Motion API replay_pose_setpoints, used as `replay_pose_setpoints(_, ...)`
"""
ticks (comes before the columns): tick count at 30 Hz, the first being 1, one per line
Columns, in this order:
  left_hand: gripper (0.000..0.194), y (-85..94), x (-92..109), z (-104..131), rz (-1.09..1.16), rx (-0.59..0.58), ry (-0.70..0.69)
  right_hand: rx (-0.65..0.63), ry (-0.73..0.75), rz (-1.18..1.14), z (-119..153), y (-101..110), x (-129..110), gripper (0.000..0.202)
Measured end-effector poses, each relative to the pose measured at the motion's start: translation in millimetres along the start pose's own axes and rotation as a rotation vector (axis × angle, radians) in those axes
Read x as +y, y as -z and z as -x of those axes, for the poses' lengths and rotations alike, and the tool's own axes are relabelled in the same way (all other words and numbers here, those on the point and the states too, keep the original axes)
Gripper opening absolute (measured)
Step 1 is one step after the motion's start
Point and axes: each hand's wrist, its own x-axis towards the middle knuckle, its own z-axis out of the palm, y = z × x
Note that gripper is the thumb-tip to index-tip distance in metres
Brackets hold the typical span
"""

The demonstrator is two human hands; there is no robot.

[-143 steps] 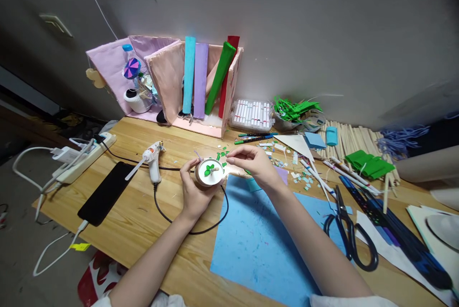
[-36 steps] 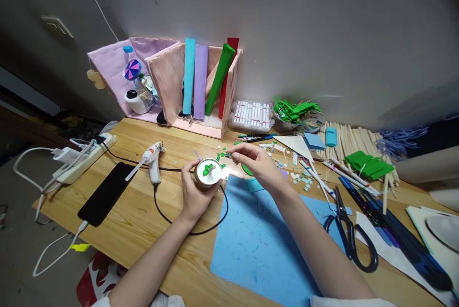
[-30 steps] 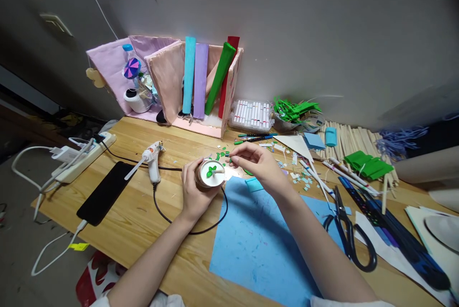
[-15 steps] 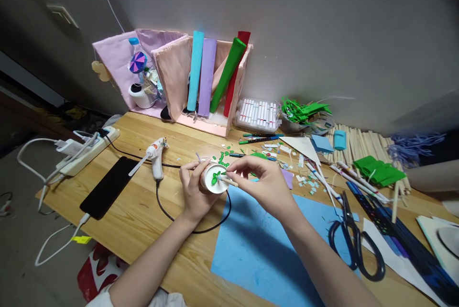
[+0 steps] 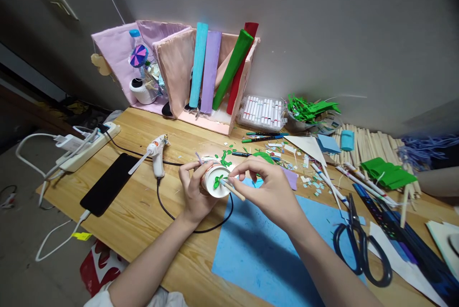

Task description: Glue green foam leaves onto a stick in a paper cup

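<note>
My left hand is wrapped round a small tub, tilted so that its round white face is towards me. A few green leaf-shaped pieces lie on that white face. Between the thumb and fingers of my right hand is a thin wooden stick, its light blue end at the white face beside the green pieces. A green piece also shows close to my right fingertips; whether they touch it is hard to see. Behind the tub, more green pieces are scattered on the table.
A glue gun with its cord stands left of my hands, beside a black phone. Blue paper lies under my right forearm. Scissors are at the right. Markers and a pink box stand at the back.
The view has shifted slightly. The wooden stick has tilted, its bare end lower and further right. Both hands keep their grip, and the tub stays in my left hand.
</note>
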Motion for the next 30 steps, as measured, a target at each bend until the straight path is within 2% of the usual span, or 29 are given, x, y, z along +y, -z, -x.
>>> replay_pose_setpoints(30, 0.054, -1.8, -0.7, 2.4, 0.012, -0.016, -0.011, 0.007, 0.011, 0.058, 1.6, -2.0, -0.7, 0.011)
